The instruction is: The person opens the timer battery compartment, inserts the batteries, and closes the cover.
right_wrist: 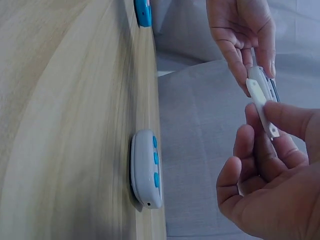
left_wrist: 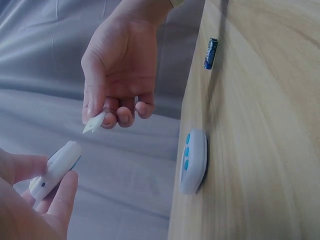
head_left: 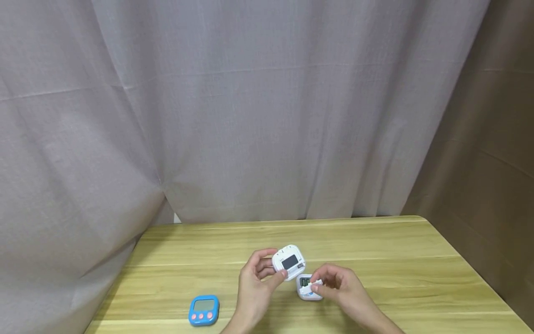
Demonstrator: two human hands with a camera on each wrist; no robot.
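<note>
My left hand holds a white digital timer by its edges, back side up, with a dark rectangle and an uncovered battery slot showing. Between thumb and fingers, my right hand pinches a small white battery cover. In the left wrist view a gap separates cover and timer. A second white timer with blue buttons lies on the table beneath the hands; in the head view the cover and right fingers partly hide it.
A blue timer with pink buttons lies to the left on the wooden table. One small dark-blue battery rests on the tabletop in the left wrist view. Grey curtain hangs behind the table's back edge.
</note>
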